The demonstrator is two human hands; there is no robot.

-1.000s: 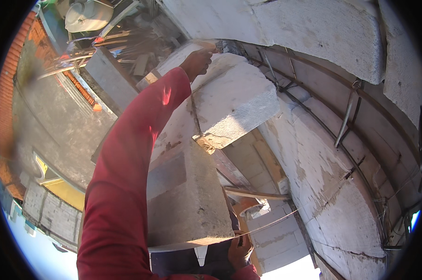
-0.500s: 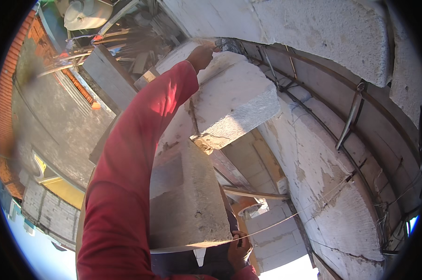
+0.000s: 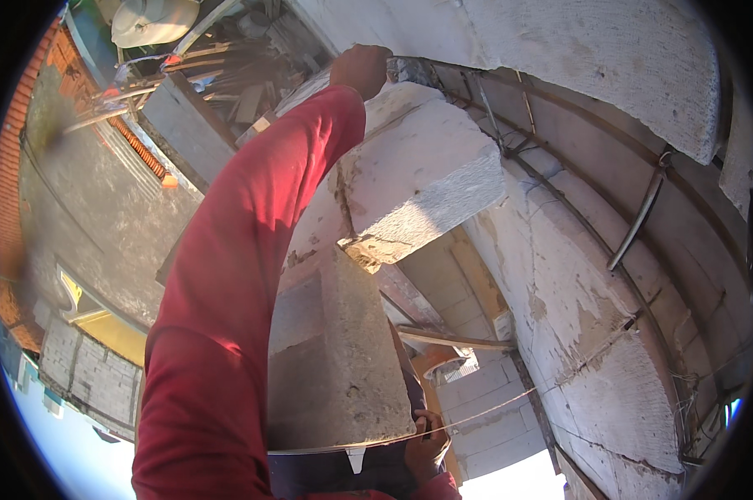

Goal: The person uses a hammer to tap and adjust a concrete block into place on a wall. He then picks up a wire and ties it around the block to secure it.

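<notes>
My left arm in a red sleeve reaches up across the view. At its end my left hand (image 3: 361, 72) is closed in a fist, beside a patch of dark grey rough material (image 3: 411, 72) at the far end of the white block wall (image 3: 426, 146). Whatever the fist holds is hidden. Low in the view my right hand (image 3: 426, 446) has curled fingers, close to the near corner of a grey block (image 3: 343, 375). A thin string (image 3: 493, 407) passes right by those fingers; I cannot tell whether they grip it.
A steel reinforcement frame (image 3: 572, 208) lies along the channel on the right, between pale block walls. Loose wires (image 3: 689, 383) stick out at its near end. A wooden bar (image 3: 451, 338) crosses the opening below. Timber scraps (image 3: 226, 71) and a grey slab (image 3: 185, 129) lie left.
My left hand has moved slightly up and left, with more of its back showing. The string's right part has dropped lower. My right hand stays nearly in place.
</notes>
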